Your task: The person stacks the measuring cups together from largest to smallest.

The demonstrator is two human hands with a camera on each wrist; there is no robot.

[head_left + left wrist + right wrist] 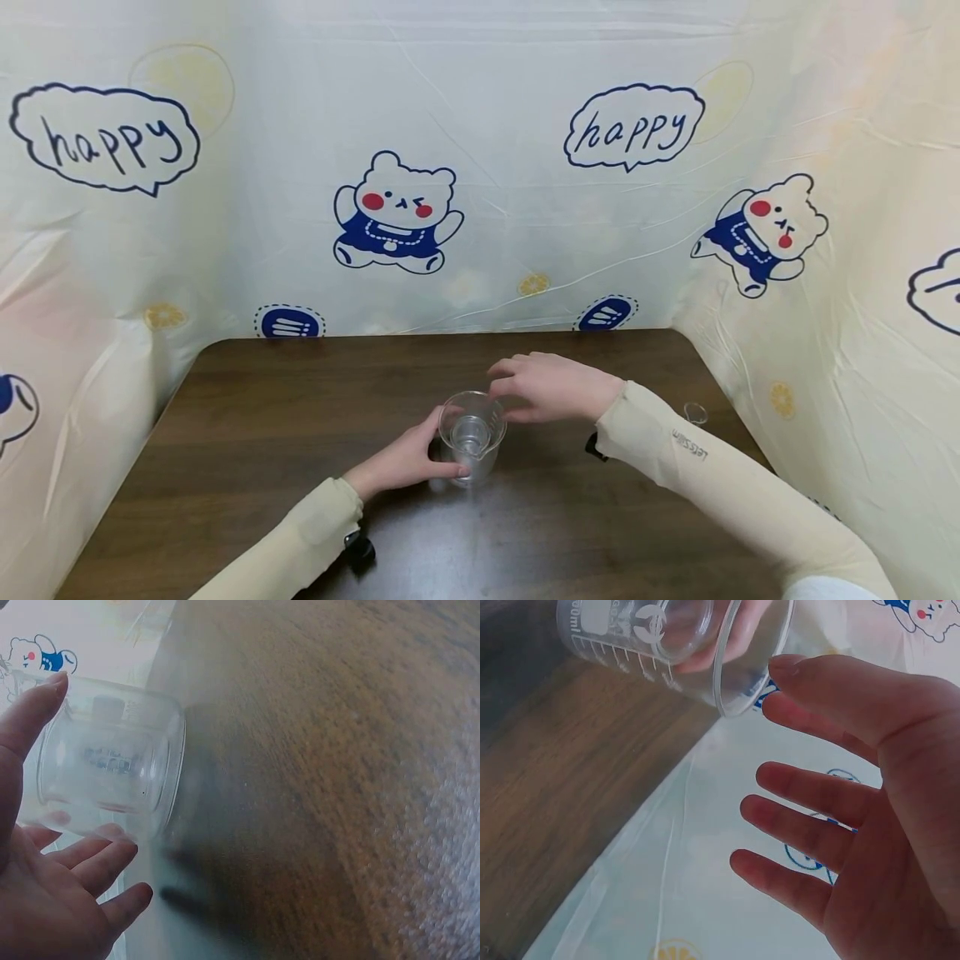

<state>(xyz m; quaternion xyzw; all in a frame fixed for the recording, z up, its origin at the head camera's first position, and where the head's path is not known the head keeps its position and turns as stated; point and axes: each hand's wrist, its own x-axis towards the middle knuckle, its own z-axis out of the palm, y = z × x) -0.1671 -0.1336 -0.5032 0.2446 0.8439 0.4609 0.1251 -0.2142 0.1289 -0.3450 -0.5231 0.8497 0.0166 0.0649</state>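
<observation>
A clear glass beaker (pixel 487 458) stands on the table, with a smaller clear glass vessel (pixel 471 433) inside it. White graduation marks and print show on the outer beaker (pixel 615 652) in the right wrist view. My left hand (pixel 408 457) holds the outer beaker from the left, thumb on the near side and fingers round the far side; its thumb and fingers also flank the glass in the left wrist view. Beside the rim on the right is my right hand (pixel 555 387), fingers spread and nothing in them. Whether its thumb tip touches the rim I cannot tell.
The dark brown wooden table (pixel 300 392) has printed cloth (pixel 510 192) hanging behind it and at both sides. A small clear round rim (pixel 695 412) shows at the table's right, partly behind the right sleeve (pixel 697 450).
</observation>
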